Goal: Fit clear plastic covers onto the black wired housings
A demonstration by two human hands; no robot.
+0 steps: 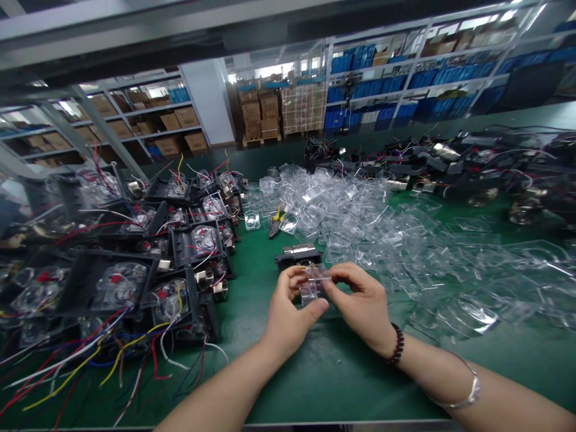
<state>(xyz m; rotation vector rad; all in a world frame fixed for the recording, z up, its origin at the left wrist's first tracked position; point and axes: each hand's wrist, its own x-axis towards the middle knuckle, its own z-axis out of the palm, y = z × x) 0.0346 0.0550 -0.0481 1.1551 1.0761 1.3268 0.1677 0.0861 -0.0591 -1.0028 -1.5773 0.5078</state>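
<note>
A small clear plastic part [310, 288] is held up between both hands over the front of the green table. My left hand [292, 309] grips it from the left, thumb in front and fingers curled behind. My right hand [357, 300] pinches its upper right side with thumb and forefinger. Just beyond my fingers sits a black housing [283, 261] with a silver metal fitting [299, 248] on top; my hands partly hide it. Whether the housing touches the clear part cannot be made out.
Black housings [184, 243] with loose coloured wires crowd the left. A wide pile of clear plastic pieces [333, 198] spreads over the middle and right. Pliers [276, 222] with yellow on the handles lie before it. More dark wired assemblies [432, 159] stand at the back right.
</note>
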